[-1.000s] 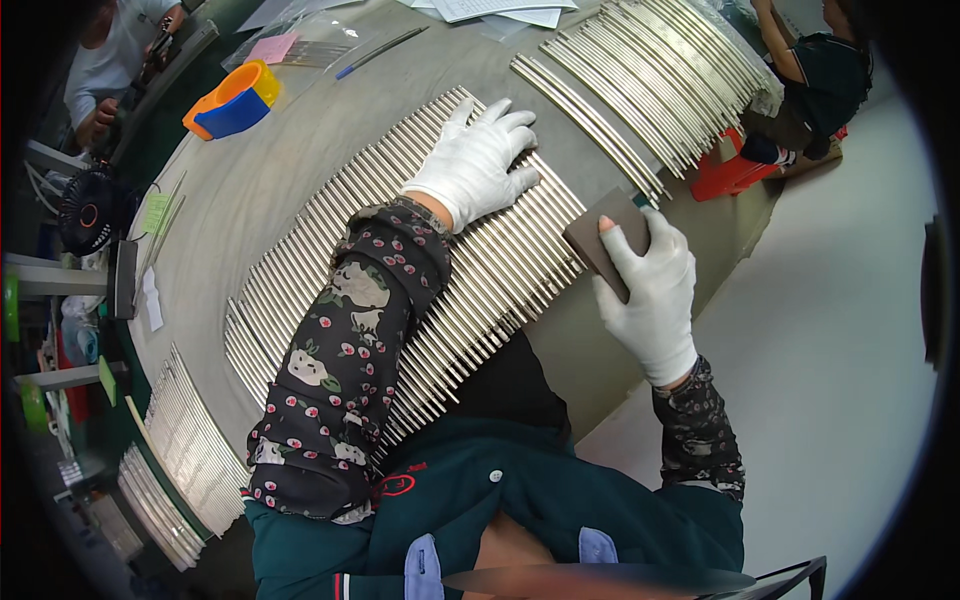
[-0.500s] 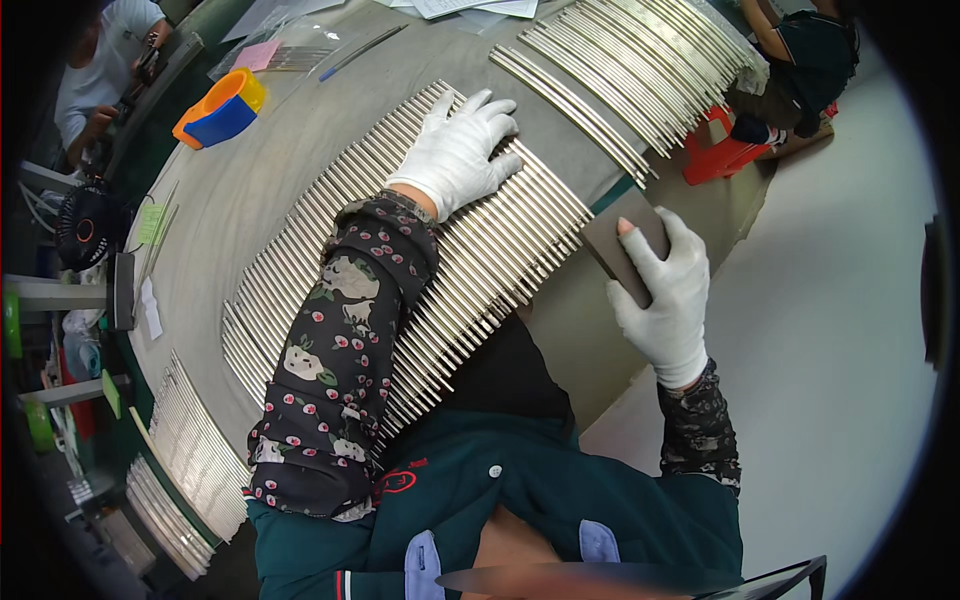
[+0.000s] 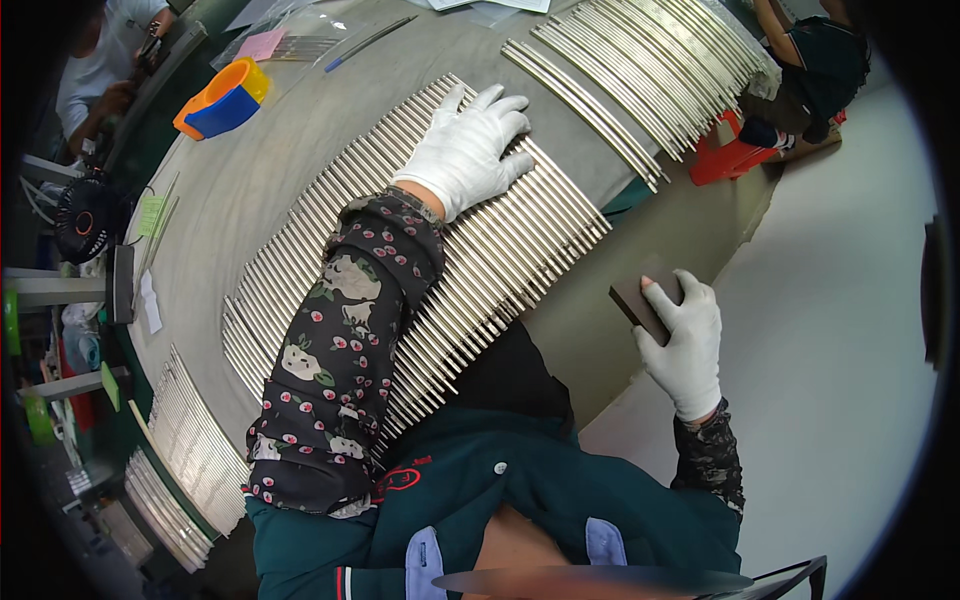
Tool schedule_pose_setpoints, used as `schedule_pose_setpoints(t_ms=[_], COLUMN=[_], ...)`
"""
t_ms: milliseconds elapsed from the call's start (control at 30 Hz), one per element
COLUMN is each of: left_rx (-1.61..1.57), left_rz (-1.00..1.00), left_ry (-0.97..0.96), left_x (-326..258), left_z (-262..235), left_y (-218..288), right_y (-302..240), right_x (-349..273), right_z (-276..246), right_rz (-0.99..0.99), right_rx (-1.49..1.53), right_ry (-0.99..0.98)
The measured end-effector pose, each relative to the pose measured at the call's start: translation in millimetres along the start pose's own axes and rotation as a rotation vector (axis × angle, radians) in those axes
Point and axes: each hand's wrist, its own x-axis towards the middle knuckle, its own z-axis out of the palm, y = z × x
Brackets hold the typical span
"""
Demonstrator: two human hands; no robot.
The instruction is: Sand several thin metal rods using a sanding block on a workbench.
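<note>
My left hand (image 3: 468, 148), in a white glove, lies flat with fingers spread on a wide row of thin metal rods (image 3: 500, 270) laid side by side on the grey table (image 3: 270, 150). My right hand (image 3: 682, 340), also gloved, holds a small dark brown flat pad (image 3: 640, 297) off the table's near edge, clear of the rods. My floral left sleeve crosses over the rods.
Another batch of metal rods (image 3: 640, 60) lies at the far right, and more rod stacks (image 3: 185, 450) at the left end. An orange and blue tape holder (image 3: 220, 100) sits far left. A small fan (image 3: 85, 215), a seated person (image 3: 100, 70) and a red stool (image 3: 730, 155) surround the table.
My right hand has pulled the brown pad off the rods, back and down past the table edge. My left hand has stayed pressed on the rods.
</note>
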Motion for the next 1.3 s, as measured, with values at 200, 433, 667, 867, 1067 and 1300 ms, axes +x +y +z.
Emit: schedule_pose_setpoints(t_ms=[200, 433, 667, 867, 1067, 1300], left_rx=[0.116, 0.205, 0.237, 0.213, 0.183, 0.168], left_rz=[0.041, 0.065, 0.088, 0.081, 0.099, 0.109], left_ry=[-0.048, -0.06, 0.029, 0.031, -0.016, 0.18], left_x=[4, 4, 5, 2, 10, -21], left_z=[4, 6, 17, 10, 9, -3], left_y=[-1, -1, -4, -5, 1, -7], right_y=[-26, -21, -57, -2, -39, -30], right_x=[15, 29, 33, 44, 30, 8], right_z=[2, 1, 0, 20, 14, 9], right_rz=[0.021, -0.079, -0.321, 0.07, -0.155, -0.077], right_rx=[0.125, 0.135, 0.493, 0.042, 0.282, 0.32], right_ry=[0.071, 0.117, 0.134, 0.412, 0.195, 0.292])
